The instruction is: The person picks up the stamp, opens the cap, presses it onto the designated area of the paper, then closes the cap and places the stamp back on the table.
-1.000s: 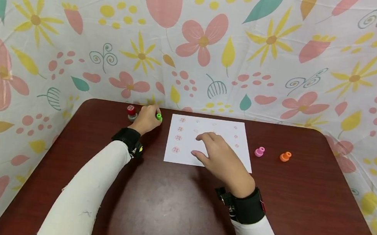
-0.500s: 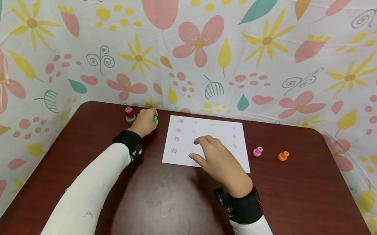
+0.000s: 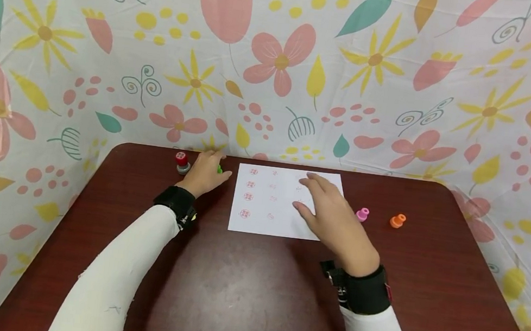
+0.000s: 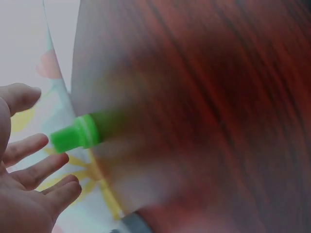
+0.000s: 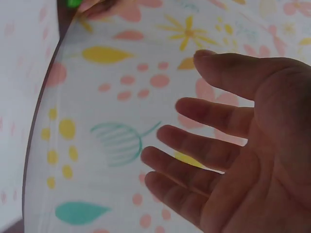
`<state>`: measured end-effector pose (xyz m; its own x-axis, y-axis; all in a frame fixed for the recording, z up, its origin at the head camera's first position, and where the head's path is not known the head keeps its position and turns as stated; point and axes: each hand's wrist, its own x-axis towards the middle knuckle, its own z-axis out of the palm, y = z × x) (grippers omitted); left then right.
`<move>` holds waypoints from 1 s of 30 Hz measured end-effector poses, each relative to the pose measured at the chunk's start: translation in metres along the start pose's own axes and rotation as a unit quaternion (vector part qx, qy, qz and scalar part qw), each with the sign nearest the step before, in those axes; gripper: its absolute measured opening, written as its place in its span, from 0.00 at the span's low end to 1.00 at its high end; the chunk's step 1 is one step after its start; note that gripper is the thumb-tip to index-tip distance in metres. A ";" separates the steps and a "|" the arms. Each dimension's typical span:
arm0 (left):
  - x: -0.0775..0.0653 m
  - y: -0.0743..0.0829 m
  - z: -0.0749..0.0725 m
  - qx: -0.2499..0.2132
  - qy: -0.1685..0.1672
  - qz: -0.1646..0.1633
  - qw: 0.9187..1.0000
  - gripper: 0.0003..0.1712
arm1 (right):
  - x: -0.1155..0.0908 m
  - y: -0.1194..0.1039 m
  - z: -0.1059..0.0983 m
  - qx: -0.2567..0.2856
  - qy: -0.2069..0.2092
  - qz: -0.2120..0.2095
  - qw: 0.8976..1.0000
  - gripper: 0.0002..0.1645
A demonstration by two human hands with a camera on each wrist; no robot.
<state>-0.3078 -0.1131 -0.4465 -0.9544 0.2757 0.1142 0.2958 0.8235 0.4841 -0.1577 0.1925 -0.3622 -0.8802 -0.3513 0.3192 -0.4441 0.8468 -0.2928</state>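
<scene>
Near the table's back edge, my left hand (image 3: 204, 173) has its fingers and thumb spread beside a small green stamp (image 3: 219, 169). In the left wrist view the green stamp (image 4: 73, 136) stands upright on the table, apart from the thumb; whether a fingertip touches it I cannot tell. My right hand (image 3: 338, 217) hovers over the right part of a white sheet of paper (image 3: 251, 225), fingers loosely bent and holding nothing. Red round prints show in columns on the sheet, and the hand covers some of them.
Left of my left hand stands a red stamp (image 3: 181, 162) with a grey base. A pink stamp (image 3: 362, 215) and an orange stamp (image 3: 398, 220) are on the table (image 3: 230, 298) right of the paper. Behind hangs a flowered cloth (image 3: 273, 101).
My left hand has let go of the green stamp and its thumb has moved away from it. My right hand has moved to the right over the paper, uncovering the second column of prints.
</scene>
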 end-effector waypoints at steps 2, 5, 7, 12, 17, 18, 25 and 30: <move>-0.003 0.003 -0.004 0.009 0.003 0.019 1.000 0.32 | -0.001 0.009 -0.005 -0.015 0.008 -0.002 1.000 0.32; -0.008 0.009 -0.009 0.021 0.006 0.042 0.999 0.34 | -0.001 0.024 -0.013 -0.038 0.012 -0.013 0.999 0.31; -0.013 0.014 -0.013 0.027 0.007 0.054 0.998 0.34 | 0.000 0.034 -0.018 -0.046 0.005 -0.017 0.999 0.30; -0.024 0.026 -0.016 0.046 0.013 0.091 0.995 0.33 | 0.005 0.058 -0.027 -0.047 -0.010 -0.036 0.998 0.27; -0.037 0.036 -0.012 0.086 0.009 0.121 0.989 0.36 | 0.009 0.084 -0.028 -0.047 -0.036 -0.039 0.997 0.24; -0.041 0.038 -0.011 0.092 0.006 0.124 0.988 0.36 | 0.009 0.089 -0.028 -0.049 -0.040 -0.037 0.997 0.23; -0.065 0.056 -0.004 0.112 -0.003 0.166 0.980 0.37 | 0.007 0.121 -0.015 -0.061 -0.087 -0.016 0.994 0.21; -0.081 0.068 0.003 0.115 -0.023 0.201 0.972 0.38 | 0.000 0.136 -0.011 -0.064 -0.134 0.007 0.989 0.23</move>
<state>-0.2101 -0.0778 -0.4253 -0.7586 0.6162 0.2117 0.6508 0.7324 0.2002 -0.2160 0.3117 -0.3920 -0.9066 -0.4176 0.0602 -0.4215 0.8900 -0.1740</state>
